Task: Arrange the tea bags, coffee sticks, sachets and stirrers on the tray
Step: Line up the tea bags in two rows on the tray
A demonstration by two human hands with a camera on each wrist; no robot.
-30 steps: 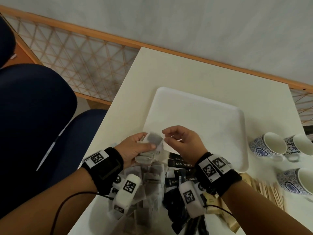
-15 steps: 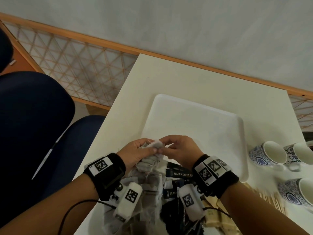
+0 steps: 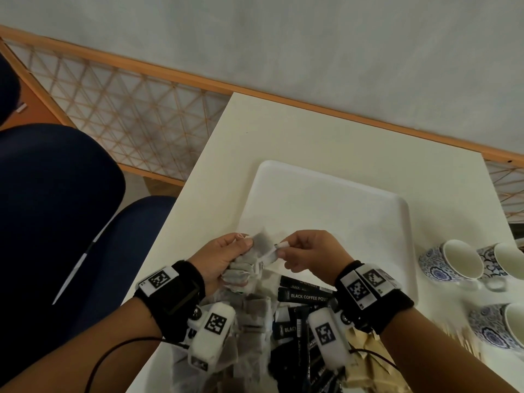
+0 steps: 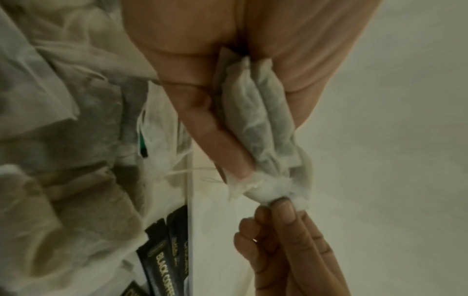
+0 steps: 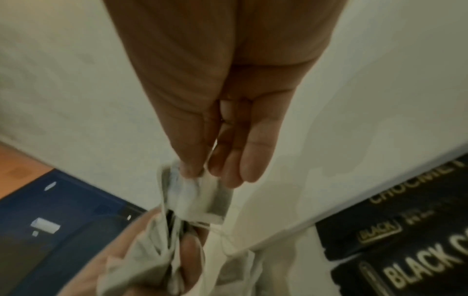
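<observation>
Currently, nothing is seen lying in the white tray [image 3: 334, 199] on the bench [image 3: 283, 131]. A bundle of tea bags [image 3: 241, 268] is gripped by the left hand [image 3: 224, 256] over the tray's near edge, fingers [image 4: 215, 140] curled round it. One tea bag [image 3: 265, 245] is pinched at its corner by the right hand [image 3: 309, 253]. Further tea bags and black coffee sticks [image 3: 306, 296] are heaped on the bench nearer the person, partly hidden by the wrists. Three patterned cups [image 3: 450, 259] stand to the right. Wooden stirrers [image 3: 459, 338] are only partly seen.

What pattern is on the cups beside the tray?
A blue floral pattern on white cups, clearest in the head view.
</observation>
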